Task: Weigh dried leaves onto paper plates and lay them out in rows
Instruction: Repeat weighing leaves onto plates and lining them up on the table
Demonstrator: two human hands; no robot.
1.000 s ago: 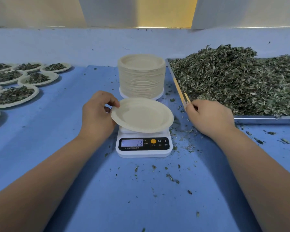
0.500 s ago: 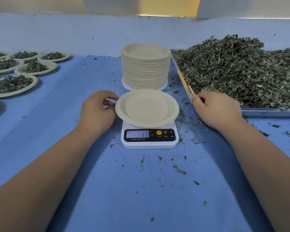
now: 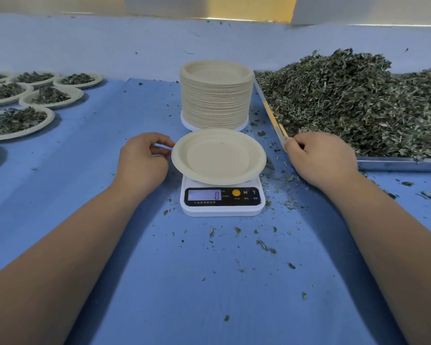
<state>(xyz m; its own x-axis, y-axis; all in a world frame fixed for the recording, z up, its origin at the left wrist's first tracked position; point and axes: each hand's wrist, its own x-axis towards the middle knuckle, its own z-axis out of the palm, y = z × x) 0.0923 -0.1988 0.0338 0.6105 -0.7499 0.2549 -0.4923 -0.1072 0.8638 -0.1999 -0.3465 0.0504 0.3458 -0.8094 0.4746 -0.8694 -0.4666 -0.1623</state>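
**A:** From the head camera, what do we have in the middle?

**B:** We see an empty paper plate (image 3: pixel 218 156) lying level on the white kitchen scale (image 3: pixel 222 211). It overhangs the platform on all sides. The display (image 3: pixel 204 194) reads 0.

**A:** And our left hand (image 3: pixel 144 160)?

**B:** It rests on the blue table (image 3: pixel 209 295) just left of the plate, with the fingers loosely curled. The forefinger tip (image 3: pixel 169 143) is at the plate's rim and the thumb sits under it with a gap between them. No part of the rim lies in that gap, so we see no pinch. We cannot tell whether the fingertip touches the rim or stops just short of it.

**A:** The right hand (image 3: pixel 321 158)?

**B:** It is knuckles up at the near left corner of the metal tray (image 3: pixel 396 164). Its fingers are curled tight round the near end of a thin wooden stick (image 3: pixel 275 120), which runs away from us along the tray's left edge.

**A:** Where are the leaves?

**B:** The dried leaves (image 3: pixel 358 103) are heaped high in the tray, to the right of the scale. Loose bits are scattered on the table around the scale and in front of it.

**A:** What about the other plates?

**B:** A tall stack of plates (image 3: pixel 215 95) stands just behind the scale. Filled plates (image 3: pixel 15 120) lie in rows at the far left, well apart from the scale, each holding a small pile of leaves.
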